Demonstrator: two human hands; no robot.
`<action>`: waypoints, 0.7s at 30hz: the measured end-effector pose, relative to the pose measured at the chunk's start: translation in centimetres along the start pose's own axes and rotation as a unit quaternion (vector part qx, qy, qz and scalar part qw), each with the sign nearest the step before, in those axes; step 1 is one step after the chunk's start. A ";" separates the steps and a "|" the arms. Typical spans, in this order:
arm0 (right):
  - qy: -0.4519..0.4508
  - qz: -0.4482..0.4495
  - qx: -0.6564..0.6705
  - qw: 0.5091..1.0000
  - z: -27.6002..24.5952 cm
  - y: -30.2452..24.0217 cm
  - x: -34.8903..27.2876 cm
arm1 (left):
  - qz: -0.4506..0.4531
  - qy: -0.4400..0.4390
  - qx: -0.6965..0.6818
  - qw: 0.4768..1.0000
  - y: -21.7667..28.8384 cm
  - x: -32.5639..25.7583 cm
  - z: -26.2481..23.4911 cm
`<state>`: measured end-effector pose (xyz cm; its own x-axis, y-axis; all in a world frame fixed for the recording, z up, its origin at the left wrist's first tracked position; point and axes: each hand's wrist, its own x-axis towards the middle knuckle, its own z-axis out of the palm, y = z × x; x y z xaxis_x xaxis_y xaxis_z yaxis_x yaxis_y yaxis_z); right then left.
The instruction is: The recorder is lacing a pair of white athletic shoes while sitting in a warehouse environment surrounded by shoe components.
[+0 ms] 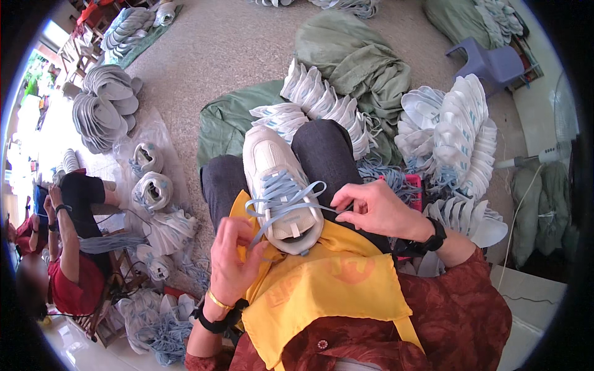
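A white sneaker (272, 157) rests toe-away between my knees, its heel over the yellow apron (322, 290) on my lap. Light-blue shoelace (284, 191) crosses its front in several rows and loops loosely over the tongue. My right hand (377, 211), to the right of the shoe, pinches one stretch of lace between thumb and fingertips. Left of the heel, my left hand (230, 263) has its fingers bent round the other lace end, which runs toward the thumb. Neither hand covers the shoe's opening.
Stacked white shoe uppers (448, 133) stand at right, others (325, 102) beyond my knees by green sacks (349, 52). Laced shoes (153, 190) lie on plastic at left, near a seated person in red (77, 272). A pink basket (411, 185) and grey-blue stool (489, 62) are at right.
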<state>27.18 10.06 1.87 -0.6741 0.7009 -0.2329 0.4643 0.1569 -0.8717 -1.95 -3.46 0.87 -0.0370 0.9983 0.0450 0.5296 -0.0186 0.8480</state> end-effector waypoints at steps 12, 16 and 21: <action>0.158 -0.165 -0.195 0.954 -2.0 0.1 -0.5 | 0.080 -0.010 0.160 0.984 0.7 0.6 -3.5; 0.165 -0.134 -0.176 0.961 -2.7 0.3 -1.0 | -0.034 -0.026 -0.044 0.998 -0.8 -0.7 -3.8; 0.181 -0.106 -0.156 0.965 -3.4 0.2 -1.4 | -0.182 -0.036 -0.252 0.950 -0.1 -1.1 -4.2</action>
<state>30.15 11.52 3.48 -0.5546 0.8183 0.1511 0.5260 0.4854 -0.6984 -5.51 -4.80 2.99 -0.0731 0.9447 -0.3197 0.0198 0.3218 0.9466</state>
